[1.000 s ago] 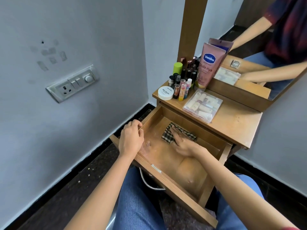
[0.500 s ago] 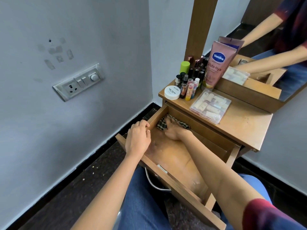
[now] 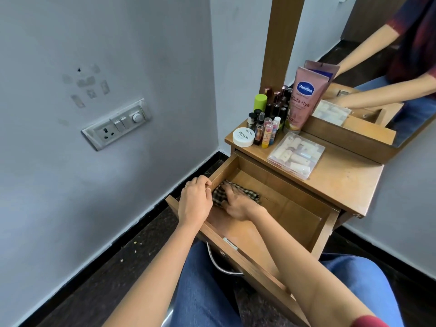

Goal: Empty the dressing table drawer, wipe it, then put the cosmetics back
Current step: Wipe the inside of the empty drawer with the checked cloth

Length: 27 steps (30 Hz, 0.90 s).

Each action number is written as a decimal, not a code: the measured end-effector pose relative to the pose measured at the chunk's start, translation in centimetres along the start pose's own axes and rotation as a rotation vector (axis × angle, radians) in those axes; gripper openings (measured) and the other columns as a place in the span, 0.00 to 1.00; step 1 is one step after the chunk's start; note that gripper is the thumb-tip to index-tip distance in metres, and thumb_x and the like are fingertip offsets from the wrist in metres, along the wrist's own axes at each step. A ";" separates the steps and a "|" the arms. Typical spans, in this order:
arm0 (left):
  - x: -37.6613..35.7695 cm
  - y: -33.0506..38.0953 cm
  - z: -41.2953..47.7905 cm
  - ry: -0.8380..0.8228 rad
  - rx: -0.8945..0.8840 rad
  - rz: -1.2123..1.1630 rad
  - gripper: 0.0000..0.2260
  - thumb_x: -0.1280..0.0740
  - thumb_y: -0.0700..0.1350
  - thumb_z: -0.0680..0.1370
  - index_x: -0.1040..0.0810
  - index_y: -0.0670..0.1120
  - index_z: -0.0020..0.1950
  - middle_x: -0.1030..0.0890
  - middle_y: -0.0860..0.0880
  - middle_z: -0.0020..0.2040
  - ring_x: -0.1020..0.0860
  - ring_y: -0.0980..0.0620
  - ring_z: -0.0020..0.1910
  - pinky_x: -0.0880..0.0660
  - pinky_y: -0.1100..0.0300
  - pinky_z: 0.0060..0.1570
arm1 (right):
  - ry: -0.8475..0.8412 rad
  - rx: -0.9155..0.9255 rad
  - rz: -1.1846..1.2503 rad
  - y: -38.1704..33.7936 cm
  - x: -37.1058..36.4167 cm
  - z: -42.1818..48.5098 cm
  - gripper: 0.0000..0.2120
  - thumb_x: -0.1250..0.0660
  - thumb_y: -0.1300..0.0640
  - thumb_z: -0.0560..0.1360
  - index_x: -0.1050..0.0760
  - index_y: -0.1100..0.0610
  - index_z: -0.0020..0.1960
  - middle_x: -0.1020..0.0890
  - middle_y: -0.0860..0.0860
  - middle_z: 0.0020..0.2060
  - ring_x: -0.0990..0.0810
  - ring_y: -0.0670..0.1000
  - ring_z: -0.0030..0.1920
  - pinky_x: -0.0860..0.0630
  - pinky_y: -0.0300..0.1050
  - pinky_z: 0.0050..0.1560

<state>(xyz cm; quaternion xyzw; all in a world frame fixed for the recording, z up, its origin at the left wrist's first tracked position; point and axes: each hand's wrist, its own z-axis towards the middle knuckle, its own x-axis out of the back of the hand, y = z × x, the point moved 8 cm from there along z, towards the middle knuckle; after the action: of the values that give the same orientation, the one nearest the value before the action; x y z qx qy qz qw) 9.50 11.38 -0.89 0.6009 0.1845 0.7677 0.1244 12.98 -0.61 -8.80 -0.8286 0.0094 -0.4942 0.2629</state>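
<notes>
The wooden drawer [image 3: 286,210] of the dressing table is pulled out, and only a checked cloth [image 3: 249,195] lies inside it. My right hand [image 3: 237,205] lies flat on the cloth, pressing it against the drawer floor in the far left corner. My left hand [image 3: 195,201] grips the drawer's left side wall, fingers curled over its top edge. The cosmetics stand on the table top [image 3: 339,178]: a pink Vaseline tube [image 3: 304,97], a white round jar [image 3: 243,137], a cluster of small bottles and lip balms [image 3: 267,125], and a clear box of small tubes [image 3: 296,155].
A mirror [image 3: 377,67] stands at the back of the table and reflects my arms. A wall with a switch plate [image 3: 116,125] is close on the left. The drawer's metal handle [image 3: 220,265] hangs over my knees in blue jeans [image 3: 203,291]. The floor is dark.
My right hand has slid the cloth from the middle of the drawer to its far left corner. My left hand has stayed on the drawer's side wall.
</notes>
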 end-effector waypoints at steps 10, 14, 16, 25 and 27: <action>0.1 0.1 0.1 0.017 -0.010 0.037 0.08 0.38 0.43 0.79 0.23 0.48 0.57 0.20 0.51 0.51 0.22 0.52 0.51 0.24 0.57 0.52 | 0.014 -0.190 0.109 3.1 3.6 2.7 0.33 0.45 0.53 0.81 0.60 0.55 0.78 0.57 0.54 0.78 0.54 0.56 0.78 0.55 0.50 0.77; 0.1 -0.1 0.1 0.011 0.006 0.033 0.07 0.37 0.43 0.79 0.23 0.48 0.56 0.20 0.51 0.51 0.22 0.52 0.51 0.23 0.57 0.52 | 0.023 -0.199 0.149 3.1 3.3 2.7 0.34 0.42 0.55 0.80 0.58 0.55 0.78 0.55 0.54 0.78 0.55 0.56 0.78 0.55 0.51 0.77; 0.2 0.0 0.0 0.015 0.017 0.025 0.07 0.38 0.42 0.79 0.23 0.48 0.56 0.20 0.50 0.50 0.22 0.51 0.51 0.23 0.56 0.51 | 0.025 -0.204 0.172 2.8 3.4 2.4 0.35 0.42 0.57 0.78 0.58 0.55 0.78 0.55 0.54 0.78 0.55 0.55 0.78 0.56 0.51 0.77; 0.2 0.1 -0.1 -0.009 0.030 0.021 0.07 0.38 0.40 0.79 0.24 0.47 0.56 0.21 0.49 0.51 0.23 0.49 0.53 0.25 0.55 0.50 | -0.013 -0.026 0.045 -1.3 -0.9 -0.8 0.38 0.41 0.56 0.76 0.59 0.58 0.78 0.52 0.58 0.78 0.52 0.56 0.78 0.54 0.47 0.77; 0.1 0.1 0.0 -0.014 0.028 0.028 0.08 0.38 0.40 0.79 0.25 0.47 0.56 0.21 0.49 0.52 0.24 0.49 0.53 0.25 0.55 0.51 | -0.009 0.011 -0.006 -1.8 -2.0 -1.0 0.36 0.43 0.54 0.79 0.60 0.60 0.78 0.53 0.59 0.78 0.53 0.55 0.78 0.57 0.46 0.77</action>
<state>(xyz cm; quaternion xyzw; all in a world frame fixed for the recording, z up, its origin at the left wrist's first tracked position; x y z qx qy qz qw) 9.45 11.35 -0.75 0.6103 0.1860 0.7626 0.1067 10.65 1.09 -9.26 -0.8294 0.0031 -0.4912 0.2660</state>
